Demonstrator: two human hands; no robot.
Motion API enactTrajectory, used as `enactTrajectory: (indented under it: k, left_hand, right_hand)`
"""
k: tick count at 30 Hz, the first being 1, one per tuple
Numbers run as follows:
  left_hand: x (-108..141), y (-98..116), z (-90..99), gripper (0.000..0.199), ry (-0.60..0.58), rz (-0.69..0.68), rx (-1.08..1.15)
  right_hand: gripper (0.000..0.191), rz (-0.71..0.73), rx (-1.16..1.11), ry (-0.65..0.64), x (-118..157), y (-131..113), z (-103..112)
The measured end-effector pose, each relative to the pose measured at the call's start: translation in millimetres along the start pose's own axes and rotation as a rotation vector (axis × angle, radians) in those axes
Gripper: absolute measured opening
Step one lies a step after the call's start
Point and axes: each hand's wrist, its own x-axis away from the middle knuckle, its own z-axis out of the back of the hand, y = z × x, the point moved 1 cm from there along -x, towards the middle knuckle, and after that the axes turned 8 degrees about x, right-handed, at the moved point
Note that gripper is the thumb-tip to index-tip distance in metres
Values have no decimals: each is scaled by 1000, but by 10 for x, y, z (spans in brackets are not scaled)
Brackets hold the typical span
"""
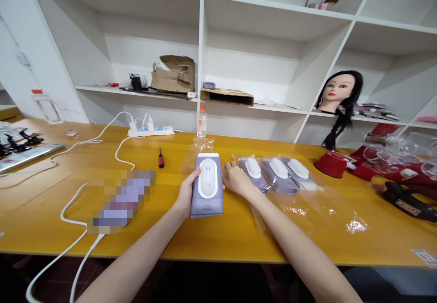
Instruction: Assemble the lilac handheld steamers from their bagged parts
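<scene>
A purple-grey device (207, 202) with a white oval recess stands out at the middle of the table, held up by my left hand (187, 193), whose thumb lies on its left edge. My right hand (236, 178) is just right of the device, fingers curled near a clear plastic bag; whether it grips the bag is not clear. Close by on the right lie similar devices, one (261, 183) next to my right hand, another (287, 185) and a third (309, 183), all in or on clear plastic.
A red-black screwdriver (160, 159), a blurred phone-like item (124, 198) with white cables and a power strip (152, 131) are on the left. A clear bottle (201, 123) stands behind. Red items (331, 164) and a black tool (408, 202) sit right, below shelves.
</scene>
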Motion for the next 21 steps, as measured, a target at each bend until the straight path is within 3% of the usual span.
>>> enactTrajectory:
  k: [6,8,11,15,21]
  left_hand:
    - [40,-30,26,55,-151,161,-35]
    - [56,-67,32,57,-183,190,-70]
    - [78,-125,32,60,-201,176,-134]
    - [97,-156,27,57,-227,151,-189]
    - [104,-143,28,52,-229,133,-218]
  right_hand:
    - [35,-95,-249,206,-9,207,228]
    - [35,-96,-681,370,47,273,352]
    - [30,1,-1030,485,155,282,485]
    - [34,150,-1050,385,250,174,524]
    - [36,334,-921,376,275,73,523]
